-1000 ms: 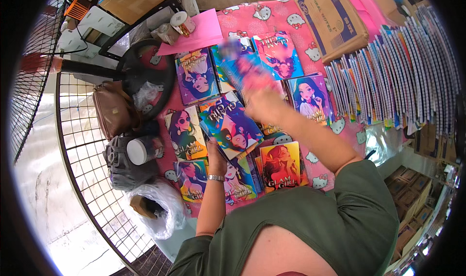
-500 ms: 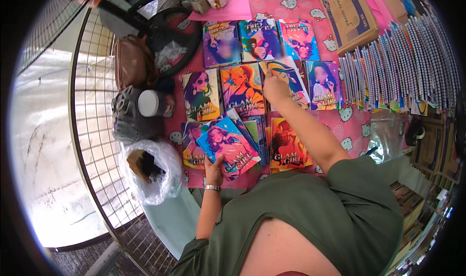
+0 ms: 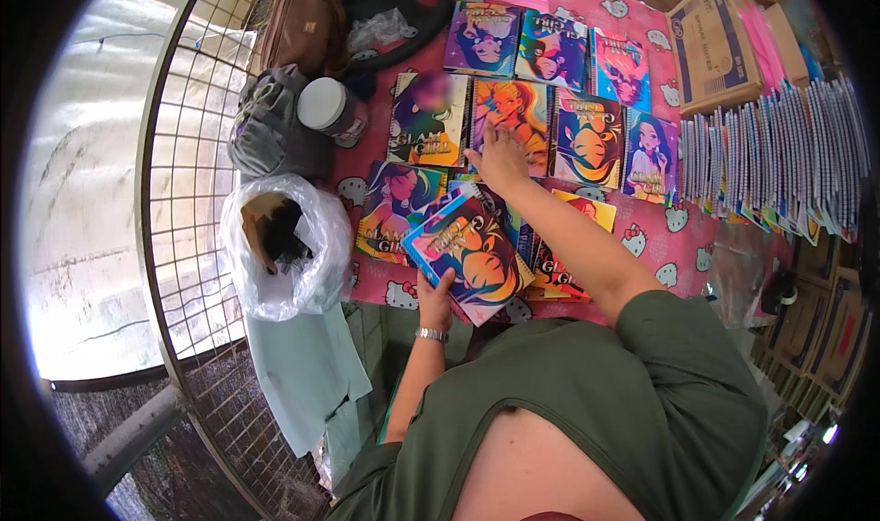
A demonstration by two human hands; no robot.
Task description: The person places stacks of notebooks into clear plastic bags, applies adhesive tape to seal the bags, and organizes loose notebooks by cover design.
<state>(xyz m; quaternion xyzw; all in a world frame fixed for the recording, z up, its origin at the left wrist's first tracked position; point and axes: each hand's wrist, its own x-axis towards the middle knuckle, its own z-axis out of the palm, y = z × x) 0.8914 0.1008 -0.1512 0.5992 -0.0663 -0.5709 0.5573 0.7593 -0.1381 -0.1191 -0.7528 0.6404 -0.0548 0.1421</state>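
Note:
My left hand (image 3: 435, 302) grips the lower left edge of a small bundle of spiral notebooks, tilted above the table's near edge. The top notebook (image 3: 469, 253) has a blue border and a face with orange and dark hair, turned upside down. My right hand (image 3: 501, 160) is spread over the lower part of an orange notebook (image 3: 510, 109) in the middle row; whether it presses on it I cannot tell. To its right lies an upside-down notebook (image 3: 588, 140) with a similar face, and to its left a cream one (image 3: 427, 122). My right forearm partly covers a red-orange notebook (image 3: 559, 269).
A long row of upright spiral notebooks (image 3: 770, 154) fills the right side beside a cardboard box (image 3: 717, 49). More notebooks (image 3: 481, 40) lie at the back. On the left are a lidded jar (image 3: 332, 111), a grey bag (image 3: 275, 127), a brown bag (image 3: 301, 28) and a plastic-lined bin (image 3: 321, 214).
My right hand has left the notebook at its right, now flat, and moved left onto the orange one. A different notebook tops the left-hand bundle. The view has shifted.

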